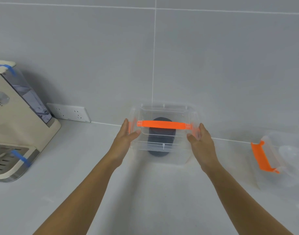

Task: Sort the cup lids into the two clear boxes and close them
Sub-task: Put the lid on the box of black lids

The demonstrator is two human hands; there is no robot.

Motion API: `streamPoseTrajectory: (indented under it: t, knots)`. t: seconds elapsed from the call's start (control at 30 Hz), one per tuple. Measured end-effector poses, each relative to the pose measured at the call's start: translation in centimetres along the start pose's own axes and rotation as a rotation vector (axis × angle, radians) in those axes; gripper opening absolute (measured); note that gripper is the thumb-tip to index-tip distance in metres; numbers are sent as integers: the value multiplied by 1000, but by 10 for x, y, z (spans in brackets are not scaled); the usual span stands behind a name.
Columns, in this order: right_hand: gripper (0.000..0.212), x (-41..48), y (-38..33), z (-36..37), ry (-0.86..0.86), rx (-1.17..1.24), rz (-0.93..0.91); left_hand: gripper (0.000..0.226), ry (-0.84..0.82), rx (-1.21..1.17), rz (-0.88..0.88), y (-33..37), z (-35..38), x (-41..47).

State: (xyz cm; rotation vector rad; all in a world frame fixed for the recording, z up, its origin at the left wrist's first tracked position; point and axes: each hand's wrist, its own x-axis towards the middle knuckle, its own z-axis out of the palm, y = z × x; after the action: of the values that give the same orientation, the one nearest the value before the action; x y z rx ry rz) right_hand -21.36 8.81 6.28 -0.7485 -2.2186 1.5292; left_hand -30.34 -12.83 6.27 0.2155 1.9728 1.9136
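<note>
A clear box (164, 155) with an orange handle (163, 124) across its lid stands on the white counter against the wall. Dark cup lids (161, 134) are stacked inside it. My left hand (128, 134) presses its left side and my right hand (198, 138) presses its right side, each over an orange clip. A second clear box (284, 158) with an orange handle (262, 157) sits at the right edge of view, with clear lids visible inside.
A cream water dispenser (18, 126) with blue tape strips stands at the left. A white wall socket strip (69, 112) sits behind it on the grey tiled wall. The white counter (153, 192) stretches between my arms.
</note>
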Motion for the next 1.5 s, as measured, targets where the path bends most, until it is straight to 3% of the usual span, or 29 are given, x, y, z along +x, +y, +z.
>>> streamPoseTrajectory:
  t: [0.2,0.47,0.67,0.8,0.9,1.1,1.3,1.37,1.5]
  knots:
    - [47,2,-2,-4,-43,-46,52,72,23,-20,-39,-4,-1,2]
    - [44,2,-6,-10,-76,-93,73,72,57,7,-82,1,2,3]
    - [22,-2,-7,-16,-80,-135,59,68,59,70,-100,3,1,-2]
    - [30,-6,-4,-16,-66,-124,65,65,89,106,-90,4,1,-7]
    - [22,-10,-2,-12,-21,-73,39,65,129,97,-83,6,7,-9]
    - [7,-2,-5,-8,-25,-82,57,49,140,131,-136,11,10,-2]
    - [16,7,-8,-15,-86,-224,19,33,177,313,-131,18,10,5]
    - [27,12,-9,-17,-95,-271,-17,42,207,443,-91,20,10,9]
    - [54,21,-14,-17,-84,-396,-194,66,267,830,283,24,10,18]
